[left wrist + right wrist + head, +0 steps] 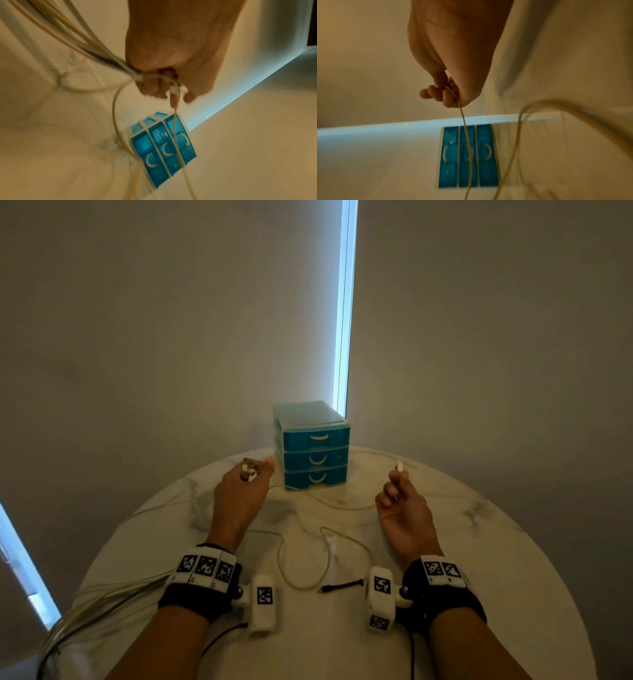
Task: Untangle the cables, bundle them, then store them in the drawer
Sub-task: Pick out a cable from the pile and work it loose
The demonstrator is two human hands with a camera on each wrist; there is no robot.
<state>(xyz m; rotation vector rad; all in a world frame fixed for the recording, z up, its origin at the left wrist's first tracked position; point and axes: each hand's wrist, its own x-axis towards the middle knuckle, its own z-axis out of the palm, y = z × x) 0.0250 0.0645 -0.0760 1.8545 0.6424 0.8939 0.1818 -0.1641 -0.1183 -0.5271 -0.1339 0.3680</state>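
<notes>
A blue three-drawer unit [315, 451] [163, 146] [468, 155] stands at the table's far edge, all drawers closed. My left hand [245, 484] [164, 86], left of the unit, grips a bunch of white cables [82, 44] near their plug ends [249, 470]; the strands trail off the table's left side [102, 597]. My right hand [399, 494] [443, 94], right of the unit, pinches one thin white cable [465, 132] just below its white plug [399, 466]. Loose cable loops [308, 559] lie on the table between my wrists.
The round white marble table [479, 542] stands against a beige wall. A short dark cable piece [342, 585] lies near my right wrist. A bright window strip [344, 302] runs down behind the drawer unit. Both wrists carry marker-tagged camera mounts.
</notes>
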